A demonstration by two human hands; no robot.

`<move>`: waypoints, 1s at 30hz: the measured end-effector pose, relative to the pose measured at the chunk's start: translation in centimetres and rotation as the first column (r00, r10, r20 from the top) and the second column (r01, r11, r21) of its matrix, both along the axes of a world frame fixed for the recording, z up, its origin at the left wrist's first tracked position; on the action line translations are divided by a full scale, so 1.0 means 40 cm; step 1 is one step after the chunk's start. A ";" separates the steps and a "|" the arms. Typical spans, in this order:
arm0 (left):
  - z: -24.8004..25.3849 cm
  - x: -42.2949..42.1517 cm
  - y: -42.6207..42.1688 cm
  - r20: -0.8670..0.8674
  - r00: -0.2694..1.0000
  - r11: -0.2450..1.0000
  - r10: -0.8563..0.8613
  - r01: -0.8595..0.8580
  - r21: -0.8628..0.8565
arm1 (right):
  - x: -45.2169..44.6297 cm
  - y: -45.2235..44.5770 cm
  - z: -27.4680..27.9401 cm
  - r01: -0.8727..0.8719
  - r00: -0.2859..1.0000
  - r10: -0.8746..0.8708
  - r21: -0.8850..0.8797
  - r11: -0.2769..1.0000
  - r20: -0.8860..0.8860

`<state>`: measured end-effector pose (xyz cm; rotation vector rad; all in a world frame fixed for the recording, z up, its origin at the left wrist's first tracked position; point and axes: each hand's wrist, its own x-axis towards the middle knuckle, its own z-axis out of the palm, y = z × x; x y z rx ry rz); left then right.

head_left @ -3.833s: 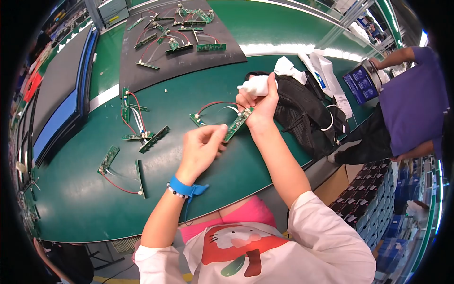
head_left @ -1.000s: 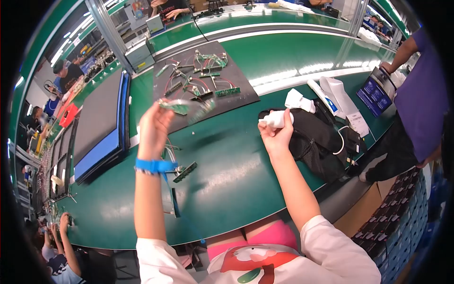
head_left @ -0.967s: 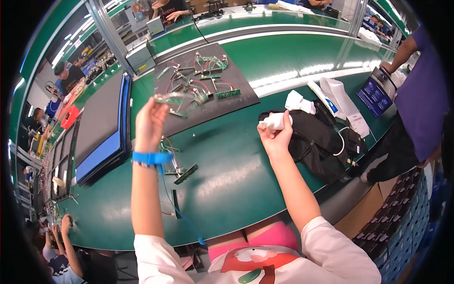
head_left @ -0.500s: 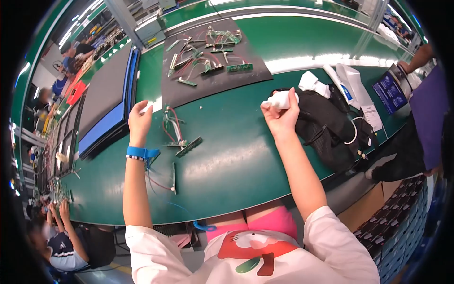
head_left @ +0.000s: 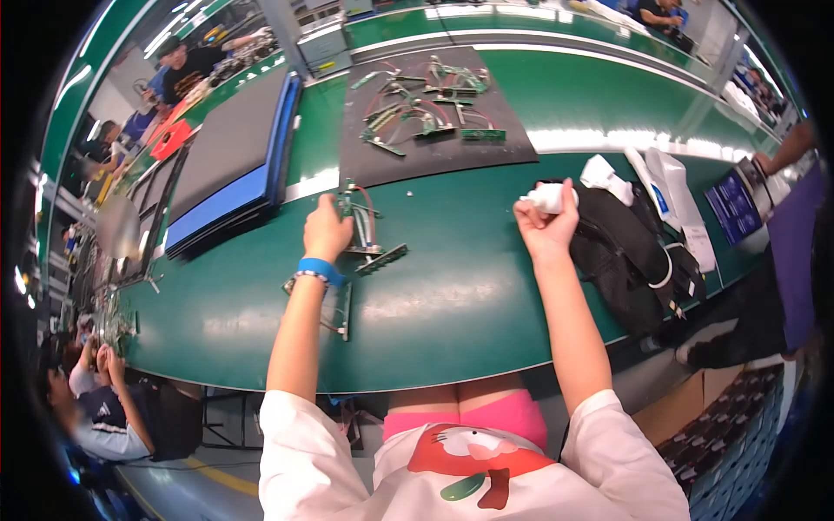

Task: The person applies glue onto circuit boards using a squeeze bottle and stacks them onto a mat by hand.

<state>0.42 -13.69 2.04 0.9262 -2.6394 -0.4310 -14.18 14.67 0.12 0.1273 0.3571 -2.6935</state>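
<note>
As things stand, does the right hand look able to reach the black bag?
Probably yes: the right hand is close to the black bag with nothing visible between them, though the white item it holds may hinder grasping.

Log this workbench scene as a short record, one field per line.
Left hand: beside the wired circuit boards on the table; contact unclear
Right hand: raised, holding a small white bottle
Left wrist: blue strap
Surface: green table
Far side: dark mat bearing more wired boards
Left side: stacked gray and blue sheets
Right side: black bag; beyond it, a person in purple
</note>
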 end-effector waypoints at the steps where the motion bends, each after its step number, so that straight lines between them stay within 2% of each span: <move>1: 0.017 0.002 0.020 0.032 0.999 0.999 0.038 -0.037 -0.035 | -0.011 0.005 -0.018 -0.033 0.999 0.032 -0.050 0.998 -0.004; 3: 0.024 0.004 0.025 0.040 0.999 0.995 -0.017 0.021 -0.098 | 0.013 -0.003 0.013 0.083 0.997 -0.083 -0.025 0.996 0.009; 4: -0.016 0.000 -0.001 0.066 0.997 0.969 -0.026 0.041 -0.242 | -0.006 0.003 -0.015 0.019 1.000 -0.019 -0.053 0.998 0.000; 5: -0.003 0.012 0.014 0.026 0.999 0.966 -0.025 0.031 -0.258 | 0.009 -0.006 0.004 0.064 0.998 -0.064 -0.001 0.998 0.023; 7: -0.014 -0.011 -0.001 -0.026 1.000 0.958 0.008 -0.015 -0.286 | -0.022 -0.001 -0.033 -0.005 1.000 0.005 -0.028 1.000 -0.001; 8: -0.022 -0.017 -0.007 -0.109 0.993 0.938 -0.040 0.000 -0.348 | -0.012 -0.006 -0.011 -0.047 0.999 0.047 0.002 0.999 -0.016; 9: -0.028 -0.022 -0.014 -0.187 0.976 0.913 -0.108 0.023 -0.407 | 0.009 -0.016 0.013 -0.011 0.999 0.012 0.034 0.999 -0.039; 11: -0.004 -0.020 0.001 -0.229 0.954 0.913 -0.195 0.091 -0.397 | 0.010 -0.012 0.011 -0.036 0.995 0.038 0.025 0.999 -0.092; 12: 0.005 -0.021 0.009 -0.350 0.891 0.887 -0.289 0.112 -0.447 | 0.009 -0.011 0.011 -0.035 0.992 0.037 0.025 0.999 -0.117; 15: 0.097 -0.011 0.076 -0.458 0.806 0.913 -0.375 0.238 -0.330 | 0.011 -0.012 0.014 -0.011 0.995 0.014 0.036 0.999 -0.099; 16: 0.127 -0.004 0.100 -0.544 0.707 0.877 -0.451 0.239 -0.417 | 0.010 -0.015 0.011 -0.032 0.996 0.033 0.009 0.999 -0.085; 19: 0.169 -0.008 0.164 -0.773 0.504 0.909 -0.385 0.353 -0.222 | 0.006 -0.011 0.012 -0.037 0.999 0.036 -0.043 0.998 -0.024; 20: 0.175 -0.008 0.190 -0.872 0.456 0.874 -0.180 0.481 0.071 | -0.018 -0.002 -0.018 -0.051 0.998 0.048 -0.052 0.997 -0.046; 21: 0.176 -0.008 0.212 -0.894 0.446 0.716 0.047 0.608 0.341 | -0.011 -0.007 -0.009 -0.004 1.000 0.005 -0.034 0.999 0.024; 23: 0.161 -0.012 0.246 -0.709 0.627 0.310 0.322 0.638 0.705 | -0.008 -0.005 -0.010 0.013 0.997 -0.008 -0.059 0.998 0.077; 24: 0.136 -0.017 0.266 -0.671 0.684 0.236 0.287 0.628 0.741 | -0.003 -0.005 -0.007 0.022 0.996 -0.016 -0.070 0.997 0.086; 25: 0.106 -0.024 0.290 -0.634 0.734 0.167 0.243 0.612 0.773 | -0.010 0.002 -0.026 -0.050 0.998 0.053 -0.142 0.989 0.017; 27: 0.069 -0.035 0.341 -0.558 0.821 0.087 0.121 0.551 0.830 | 0.012 -0.016 0.013 0.075 0.994 -0.076 0.007 0.997 0.081; 28: 0.050 -0.042 0.360 -0.513 0.856 0.063 0.062 0.509 0.858 | 0.007 -0.009 0.009 0.007 0.999 -0.006 -0.034 0.999 0.035; 29: 0.031 -0.052 0.375 -0.507 0.862 0.089 0.015 0.504 0.859 | 0.006 -0.002 0.001 -0.072 0.997 0.072 -0.069 0.995 -0.011; 30: 0.012 -0.060 0.386 -0.511 0.859 0.087 -0.021 0.511 0.855 | 0.010 -0.003 0.005 -0.031 0.998 0.031 -0.006 0.999 -0.057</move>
